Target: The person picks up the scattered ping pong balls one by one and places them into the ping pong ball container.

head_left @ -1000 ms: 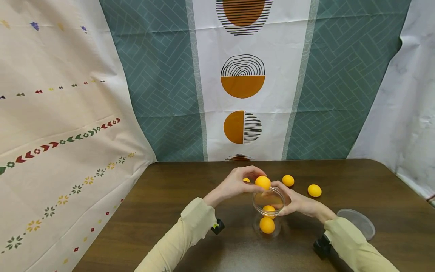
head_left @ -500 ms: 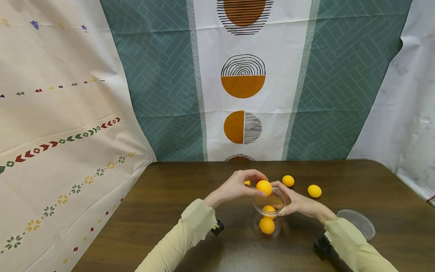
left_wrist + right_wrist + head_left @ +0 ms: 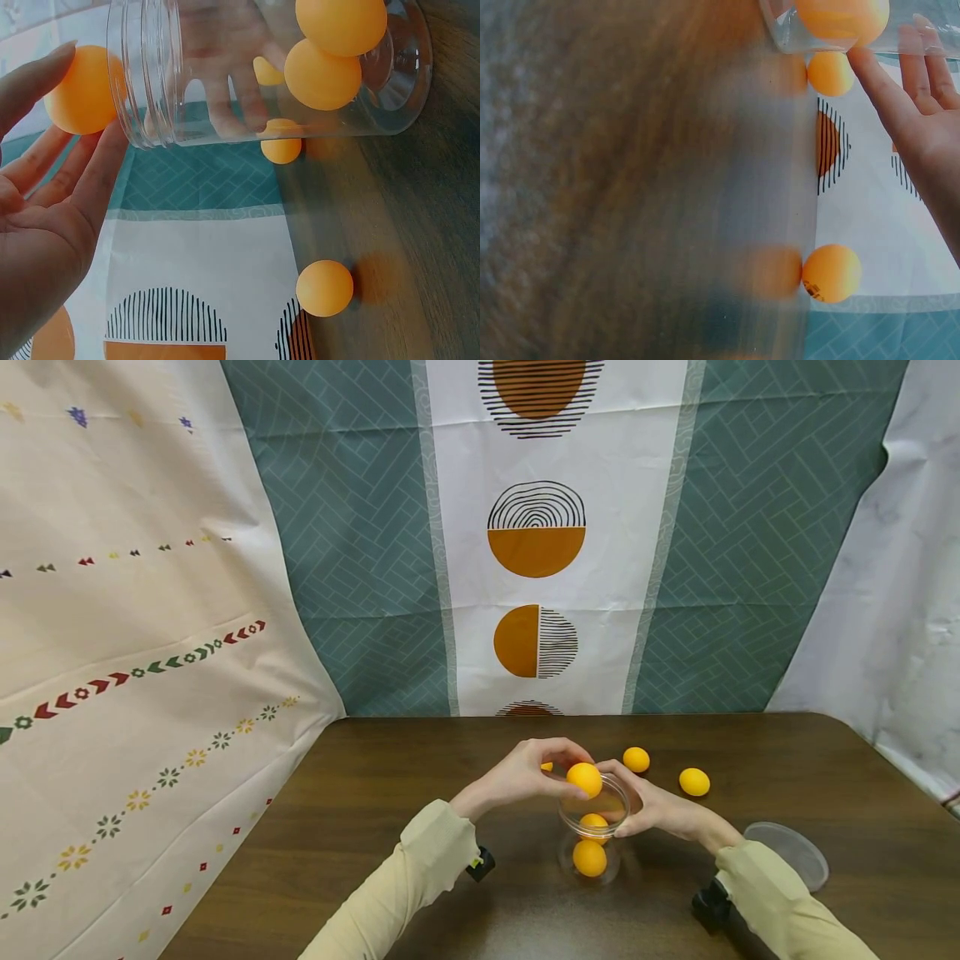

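In the head view, my left hand (image 3: 517,772) pinches an orange ping-pong ball (image 3: 584,780) between thumb and fingers, right at the mouth of a clear jar (image 3: 161,75). The jar stands upright on the table, its lid off. Two more orange balls lie inside it, a lower ball (image 3: 590,857) and an upper ball (image 3: 594,827). My right hand (image 3: 652,806) grips the jar from the right, just below its threaded rim. Through the jar wall, the left wrist view shows the right hand's fingers spread around the far side.
Loose orange balls sit on the dark wooden table (image 3: 390,793): one ball (image 3: 636,759) behind the jar, another ball (image 3: 694,782) farther right, and a third ball (image 3: 547,766) partly hidden by my left hand. A translucent lid (image 3: 787,852) lies beside my right forearm. Patterned cloths hang behind.
My left hand has moved slightly down and to the right, bringing its ball closer over the jar mouth. The right hand and the jar have stayed in place.
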A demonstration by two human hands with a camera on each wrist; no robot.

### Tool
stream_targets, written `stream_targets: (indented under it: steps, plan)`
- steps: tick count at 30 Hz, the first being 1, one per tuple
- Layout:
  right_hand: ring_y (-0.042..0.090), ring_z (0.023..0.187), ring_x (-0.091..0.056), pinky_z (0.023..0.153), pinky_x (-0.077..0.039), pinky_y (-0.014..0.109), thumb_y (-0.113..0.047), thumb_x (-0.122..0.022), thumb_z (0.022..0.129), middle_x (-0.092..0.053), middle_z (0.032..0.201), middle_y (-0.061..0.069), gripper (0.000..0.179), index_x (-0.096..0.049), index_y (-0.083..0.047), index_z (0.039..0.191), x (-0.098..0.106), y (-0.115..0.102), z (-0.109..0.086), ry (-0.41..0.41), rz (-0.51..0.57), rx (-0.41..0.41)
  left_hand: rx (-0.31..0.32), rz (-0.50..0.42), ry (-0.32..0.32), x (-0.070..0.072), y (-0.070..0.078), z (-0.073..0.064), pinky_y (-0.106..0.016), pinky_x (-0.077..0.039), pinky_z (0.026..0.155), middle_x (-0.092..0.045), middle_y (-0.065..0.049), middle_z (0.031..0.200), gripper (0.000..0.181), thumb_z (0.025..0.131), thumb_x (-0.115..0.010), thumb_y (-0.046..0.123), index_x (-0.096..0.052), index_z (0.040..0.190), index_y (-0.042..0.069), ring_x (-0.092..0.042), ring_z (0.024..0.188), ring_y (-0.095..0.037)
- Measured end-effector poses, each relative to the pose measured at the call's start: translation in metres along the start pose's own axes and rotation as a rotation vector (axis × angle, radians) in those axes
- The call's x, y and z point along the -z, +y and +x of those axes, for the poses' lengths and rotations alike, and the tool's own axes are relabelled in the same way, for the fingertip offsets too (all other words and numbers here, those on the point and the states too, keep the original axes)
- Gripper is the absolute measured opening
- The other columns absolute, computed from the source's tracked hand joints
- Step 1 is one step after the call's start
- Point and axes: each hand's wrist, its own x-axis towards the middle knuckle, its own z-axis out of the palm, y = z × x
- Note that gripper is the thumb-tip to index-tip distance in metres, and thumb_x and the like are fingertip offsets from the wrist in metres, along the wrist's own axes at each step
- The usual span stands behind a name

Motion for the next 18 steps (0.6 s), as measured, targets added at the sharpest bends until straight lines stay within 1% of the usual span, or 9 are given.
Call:
stream_targets:
  steps: [7, 18]
  plan:
    - [0.035, 0.123, -0.023, 0.091, -0.032, 0.052, -0.009, -0.065, 0.077, -0.027, 0.134, 0.017, 0.069, -0.023, -0.005, 0.132, -0.0001, 0.0001, 0.0004, -0.005, 0.001, 0.013, 0.005, -0.009, -0.005, -0.0004, -0.0008, 0.0003, -0.028, -0.047, 0.076, -0.060, 0.004, 0.099, 0.030, 0.077, -0.073, 0.010, -0.061, 0.104, 0.013, -0.055, 0.088, -0.013]
    - [0.027, 0.124, -0.025, 0.091, -0.033, 0.051, -0.008, -0.065, 0.078, -0.026, 0.134, 0.018, 0.069, -0.023, -0.004, 0.132, -0.0004, 0.0000, 0.0002, -0.007, 0.020, 0.013, 0.010, -0.013, -0.012, -0.0007, 0.0017, -0.0009, -0.028, -0.047, 0.077, -0.060, 0.004, 0.099, 0.030, 0.076, -0.073, 0.010, -0.061, 0.104, 0.011, -0.055, 0.089, -0.013]
